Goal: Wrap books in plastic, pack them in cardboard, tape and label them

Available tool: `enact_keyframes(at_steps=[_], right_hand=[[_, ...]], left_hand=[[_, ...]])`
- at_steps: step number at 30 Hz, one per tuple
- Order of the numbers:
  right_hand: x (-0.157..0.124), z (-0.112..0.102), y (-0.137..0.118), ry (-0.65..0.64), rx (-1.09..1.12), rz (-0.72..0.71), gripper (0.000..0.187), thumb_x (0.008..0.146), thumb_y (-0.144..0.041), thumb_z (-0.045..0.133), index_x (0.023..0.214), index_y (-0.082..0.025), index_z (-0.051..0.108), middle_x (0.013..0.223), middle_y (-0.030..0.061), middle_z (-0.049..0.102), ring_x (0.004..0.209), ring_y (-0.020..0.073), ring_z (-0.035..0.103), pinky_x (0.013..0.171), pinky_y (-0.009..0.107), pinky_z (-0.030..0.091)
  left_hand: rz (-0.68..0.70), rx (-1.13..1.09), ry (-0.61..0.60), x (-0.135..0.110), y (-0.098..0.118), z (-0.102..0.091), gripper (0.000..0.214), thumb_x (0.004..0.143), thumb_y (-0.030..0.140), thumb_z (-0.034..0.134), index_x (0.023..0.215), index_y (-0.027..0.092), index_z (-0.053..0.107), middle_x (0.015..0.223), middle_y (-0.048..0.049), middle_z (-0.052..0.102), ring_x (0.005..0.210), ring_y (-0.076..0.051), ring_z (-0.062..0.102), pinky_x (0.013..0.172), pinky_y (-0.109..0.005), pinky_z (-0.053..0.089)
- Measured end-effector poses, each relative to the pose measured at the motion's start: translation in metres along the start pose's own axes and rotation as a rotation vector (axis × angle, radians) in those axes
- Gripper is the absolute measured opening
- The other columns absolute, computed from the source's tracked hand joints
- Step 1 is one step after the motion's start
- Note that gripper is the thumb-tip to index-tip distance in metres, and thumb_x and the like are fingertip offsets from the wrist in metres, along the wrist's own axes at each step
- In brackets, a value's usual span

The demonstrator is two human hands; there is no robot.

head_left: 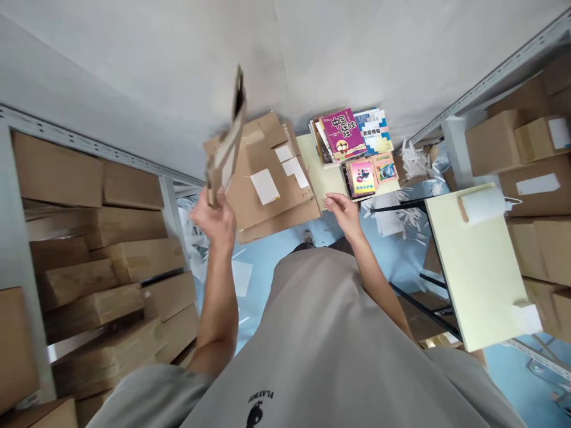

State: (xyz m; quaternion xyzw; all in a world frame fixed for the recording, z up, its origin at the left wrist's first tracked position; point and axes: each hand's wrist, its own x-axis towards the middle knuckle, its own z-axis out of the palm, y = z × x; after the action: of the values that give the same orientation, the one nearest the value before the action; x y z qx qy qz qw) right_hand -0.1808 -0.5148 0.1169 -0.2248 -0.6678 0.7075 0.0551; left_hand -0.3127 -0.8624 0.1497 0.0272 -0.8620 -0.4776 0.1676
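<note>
My left hand [218,220] is closed on the lower edge of a folded cardboard sheet [229,142], held up nearly edge-on. Beneath and to the right of it lie flattened cardboard boxes [254,157] with white labels, stacked on the pale table [313,156]. At the table's front edge hovers my right hand [345,215], its fingers loosely bent with nothing visible in them. Beyond that hand, book stacks sit on the table: a purple book [342,135] tops one, a blue-and-white book [373,132] another. Smaller books [362,178] are in front.
Shelves packed with cardboard boxes [134,249] stand on the left, with more boxes [495,142] on the right. A second pale table [477,261] carries a white roll [484,205]. Shredded white paper [414,160] lies beside the book table. A wall rises behind.
</note>
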Motion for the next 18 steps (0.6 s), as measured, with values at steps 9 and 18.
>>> enact_keyframes(at_steps=[9, 18], right_hand=[[-0.024, -0.115, -0.004, 0.514, -0.069, -0.154, 0.078, 0.088, -0.085, 0.093, 0.140, -0.029, 0.079, 0.153, 0.0159, 0.082, 0.146, 0.0370, 0.077, 0.129, 0.061, 0.063], [-0.174, -0.242, 0.003, 0.808, 0.040, -0.073, 0.063, 0.083, -0.082, 0.101, 0.112, -0.029, 0.083, 0.115, 0.0083, 0.092, 0.106, 0.0326, 0.085, 0.105, 0.056, 0.072]], left_hand=[[-0.095, -0.446, -0.560, -0.016, 0.069, 0.093, 0.081, 0.079, 0.088, 0.099, 0.119, 0.020, 0.084, 0.117, -0.0134, 0.091, 0.116, -0.036, 0.089, 0.106, -0.049, 0.077], [-0.105, -0.549, -1.348, -0.119, 0.146, 0.225, 0.083, 0.090, 0.080, 0.096, 0.146, 0.021, 0.080, 0.132, -0.0173, 0.091, 0.126, -0.039, 0.089, 0.112, -0.055, 0.075]])
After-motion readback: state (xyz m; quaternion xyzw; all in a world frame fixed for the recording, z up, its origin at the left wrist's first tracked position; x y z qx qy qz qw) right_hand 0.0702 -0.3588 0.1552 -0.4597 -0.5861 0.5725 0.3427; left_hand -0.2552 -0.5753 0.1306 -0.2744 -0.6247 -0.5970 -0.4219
